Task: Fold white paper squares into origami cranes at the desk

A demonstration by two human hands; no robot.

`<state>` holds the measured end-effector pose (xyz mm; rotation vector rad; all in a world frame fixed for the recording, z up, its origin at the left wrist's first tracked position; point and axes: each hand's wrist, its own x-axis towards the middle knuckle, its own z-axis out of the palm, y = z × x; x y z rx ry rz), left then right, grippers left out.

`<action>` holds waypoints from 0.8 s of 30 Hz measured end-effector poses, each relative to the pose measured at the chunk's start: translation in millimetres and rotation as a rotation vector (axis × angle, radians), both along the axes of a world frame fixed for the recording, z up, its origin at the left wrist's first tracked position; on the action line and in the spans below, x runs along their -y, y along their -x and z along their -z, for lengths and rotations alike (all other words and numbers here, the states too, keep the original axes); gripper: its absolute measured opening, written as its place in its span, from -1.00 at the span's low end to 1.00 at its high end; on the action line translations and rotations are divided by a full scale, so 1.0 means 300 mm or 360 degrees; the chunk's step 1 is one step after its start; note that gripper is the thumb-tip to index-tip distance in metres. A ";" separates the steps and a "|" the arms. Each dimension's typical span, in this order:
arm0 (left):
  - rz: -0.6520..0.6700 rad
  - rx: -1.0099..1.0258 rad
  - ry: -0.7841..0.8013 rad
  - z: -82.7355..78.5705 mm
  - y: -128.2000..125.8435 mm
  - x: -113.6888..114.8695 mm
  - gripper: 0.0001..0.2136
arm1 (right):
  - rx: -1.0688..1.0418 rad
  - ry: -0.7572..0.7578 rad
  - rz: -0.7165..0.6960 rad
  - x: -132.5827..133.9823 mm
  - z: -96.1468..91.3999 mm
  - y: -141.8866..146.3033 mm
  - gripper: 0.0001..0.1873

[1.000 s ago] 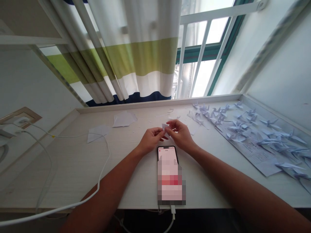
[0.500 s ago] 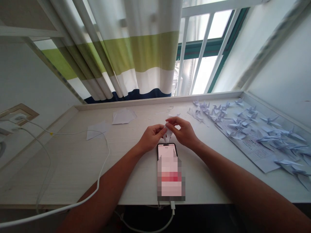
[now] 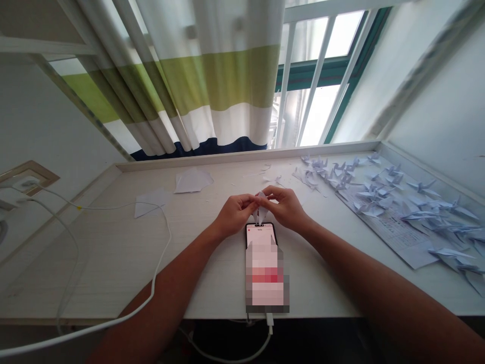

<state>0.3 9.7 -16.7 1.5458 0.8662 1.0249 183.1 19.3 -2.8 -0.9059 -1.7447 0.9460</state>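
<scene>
Between my two hands is a small piece of folded white paper [image 3: 261, 215], its pointed ends hanging down just above the phone's top edge. My left hand [image 3: 238, 213] pinches it from the left, thumb and fingers closed. From the right, my right hand [image 3: 285, 206] grips the same paper with thumb and forefinger, the fingertips of both hands meeting. Fingers cover the upper part of the folded paper. Below the hands, a phone [image 3: 260, 237] lies face up on the desk, its screen lit and largely blurred out.
Many folded paper cranes [image 3: 373, 194] lie at the right on a printed sheet [image 3: 397, 240]. Paper squares [image 3: 194, 180] rest at the back left, with another sheet [image 3: 147, 205] nearer. Paper scraps sit behind my hands. A white cable [image 3: 168, 235] crosses the left side.
My right hand's fingers have come down and closer to the left fingertips, covering more of the folded paper's top. The left hand has stayed nearly in place.
</scene>
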 end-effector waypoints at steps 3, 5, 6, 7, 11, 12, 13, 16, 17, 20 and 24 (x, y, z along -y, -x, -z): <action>0.0050 0.0017 0.0026 0.003 0.003 0.000 -0.60 | 0.0012 -0.0054 0.0017 -0.001 0.008 -0.009 -0.62; 0.0064 0.0005 0.0027 0.006 0.004 0.000 -0.61 | 0.0067 -0.0114 0.0043 -0.001 0.011 -0.017 -0.61; 0.0067 -0.0003 0.0027 0.007 0.005 -0.001 -0.62 | 0.0098 -0.0135 0.0051 0.000 0.010 -0.020 -0.61; 0.0068 -0.0011 0.0029 0.007 0.006 -0.002 -0.62 | 0.0127 -0.0143 0.0050 0.002 0.007 -0.023 -0.62; 0.0024 -0.0037 0.0031 0.009 0.009 -0.007 -0.62 | 0.0146 -0.0136 0.0083 0.012 -0.009 -0.028 -0.67; 0.0008 -0.0034 0.0027 0.011 0.010 -0.009 -0.62 | 0.0134 -0.0129 0.0101 0.014 -0.011 -0.028 -0.69; -0.0011 -0.0028 0.0022 0.012 0.011 -0.011 -0.62 | 0.0120 -0.0121 0.0121 0.015 -0.012 -0.028 -0.70; -0.0082 -0.0010 0.0019 0.016 0.012 -0.014 -0.62 | 0.0093 -0.0106 0.0165 0.014 -0.003 -0.025 -0.70; -0.0114 -0.0013 0.0016 0.016 0.012 -0.014 -0.62 | 0.0080 -0.0107 0.0189 0.013 0.002 -0.023 -0.69; -0.0221 -0.0036 -0.0075 0.010 0.010 -0.014 -0.65 | 0.0036 -0.0120 0.0263 0.015 0.016 -0.016 -0.68; -0.0228 -0.0048 -0.0194 -0.002 0.005 -0.009 -0.69 | 0.0044 -0.0171 0.0322 0.022 0.021 -0.006 -0.73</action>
